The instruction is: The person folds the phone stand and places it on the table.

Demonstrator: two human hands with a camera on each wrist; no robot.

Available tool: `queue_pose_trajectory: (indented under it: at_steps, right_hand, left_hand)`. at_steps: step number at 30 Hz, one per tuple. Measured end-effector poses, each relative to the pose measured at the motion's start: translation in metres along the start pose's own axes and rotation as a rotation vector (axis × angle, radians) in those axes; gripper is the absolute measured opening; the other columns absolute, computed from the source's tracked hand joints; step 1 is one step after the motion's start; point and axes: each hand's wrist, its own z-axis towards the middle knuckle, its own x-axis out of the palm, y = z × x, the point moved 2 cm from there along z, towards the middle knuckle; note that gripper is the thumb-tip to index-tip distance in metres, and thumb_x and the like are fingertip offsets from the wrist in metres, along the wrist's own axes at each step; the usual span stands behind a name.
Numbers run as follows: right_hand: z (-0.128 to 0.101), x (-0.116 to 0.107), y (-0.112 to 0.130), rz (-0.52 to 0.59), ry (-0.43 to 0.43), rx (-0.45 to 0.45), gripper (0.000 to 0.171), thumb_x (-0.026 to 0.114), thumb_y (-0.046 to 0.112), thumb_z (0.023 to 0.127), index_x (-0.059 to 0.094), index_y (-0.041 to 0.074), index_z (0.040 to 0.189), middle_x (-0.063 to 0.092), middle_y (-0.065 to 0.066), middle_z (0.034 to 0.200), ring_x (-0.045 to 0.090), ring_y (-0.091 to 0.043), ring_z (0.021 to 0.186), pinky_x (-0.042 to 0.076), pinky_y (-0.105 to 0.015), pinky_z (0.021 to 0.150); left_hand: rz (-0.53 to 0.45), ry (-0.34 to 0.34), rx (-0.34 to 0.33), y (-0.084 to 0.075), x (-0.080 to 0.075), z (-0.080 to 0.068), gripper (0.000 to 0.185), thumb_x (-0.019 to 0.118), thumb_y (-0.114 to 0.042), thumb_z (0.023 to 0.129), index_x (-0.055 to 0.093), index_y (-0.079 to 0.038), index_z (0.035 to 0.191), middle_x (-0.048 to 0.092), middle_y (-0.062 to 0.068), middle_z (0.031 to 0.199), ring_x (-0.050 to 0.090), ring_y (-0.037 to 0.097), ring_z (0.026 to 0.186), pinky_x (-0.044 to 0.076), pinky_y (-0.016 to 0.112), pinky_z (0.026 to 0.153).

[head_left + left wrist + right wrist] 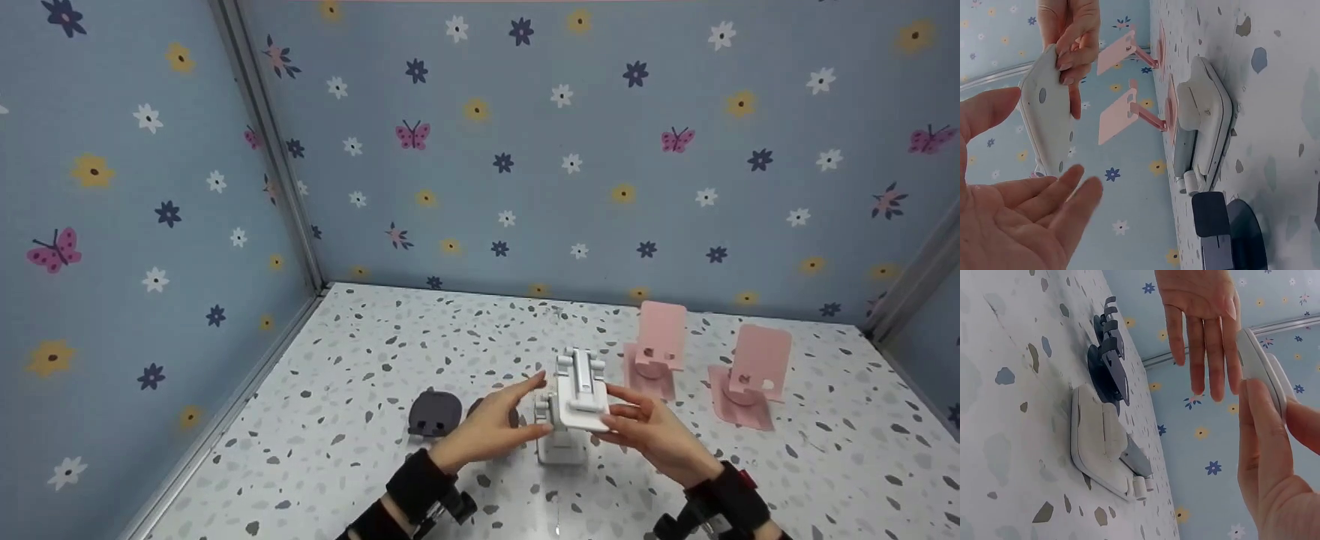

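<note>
A folded white phone stand (pixel 583 411) is raised above the table, its flat base tilted. My right hand (pixel 660 442) pinches its right edge, thumb on one face and fingertips on the other, as the right wrist view shows. On the stand's other side is my left hand (pixel 491 426), fingers extended; its thumb tip lies right at the base's edge in the left wrist view. Below them a second white phone stand (pixel 1207 118), also folded, lies on the speckled table, partly covered by the raised one in the head view.
Two dark grey phone stands stand left of the white one; one (pixel 435 414) shows whole, the other (pixel 1109 365) is mostly behind my left hand in the head view. Two unfolded pink phone stands (pixel 661 337) (pixel 761 364) stand at the right. Flowered panels (pixel 525 187) border the table.
</note>
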Motion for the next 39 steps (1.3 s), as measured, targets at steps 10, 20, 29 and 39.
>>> queue_pose_trajectory:
  at_steps: [10,20,29,39]
  right_hand:
    - [-0.014,-0.023,-0.018,0.017,-0.002,0.034,0.077,0.055,0.002,0.099,0.001,-0.016,0.151,0.065,-0.005,0.116,0.067,-0.015,0.108,0.055,-0.031,0.098]
    - [-0.022,-0.051,-0.035,-0.053,-0.117,0.197,0.083,0.062,0.001,0.095,0.002,-0.016,0.151,0.063,-0.008,0.11,0.067,-0.014,0.098,0.058,-0.03,0.091]
    - [-0.022,-0.06,-0.042,-0.186,-0.18,0.223,0.082,0.065,0.0,0.091,0.008,-0.02,0.147,0.063,-0.016,0.112,0.067,-0.016,0.094,0.06,-0.031,0.086]
    - [-0.016,-0.055,-0.042,-0.219,-0.191,0.262,0.079,0.064,-0.004,0.09,0.011,-0.021,0.146,0.062,-0.024,0.117,0.068,-0.018,0.095,0.06,-0.034,0.088]
  left_hand:
    - [0.558,-0.103,0.015,0.017,-0.003,-0.013,0.089,0.056,-0.053,0.095,0.017,-0.005,0.158,0.009,0.015,0.166,0.004,0.038,0.153,0.007,0.057,0.124]
    - [0.672,-0.096,-0.022,0.025,-0.006,-0.024,0.088,0.05,-0.059,0.095,0.018,-0.006,0.158,0.009,0.015,0.167,0.005,0.041,0.153,0.008,0.058,0.124]
    - [0.661,-0.066,-0.055,0.03,-0.009,-0.023,0.089,0.049,-0.06,0.095,0.018,-0.006,0.158,0.01,0.016,0.167,0.004,0.039,0.153,0.008,0.058,0.124]
    - [0.666,-0.039,-0.08,0.033,-0.009,-0.021,0.09,0.047,-0.062,0.095,0.016,-0.007,0.159,0.006,0.014,0.167,0.001,0.039,0.154,0.007,0.056,0.125]
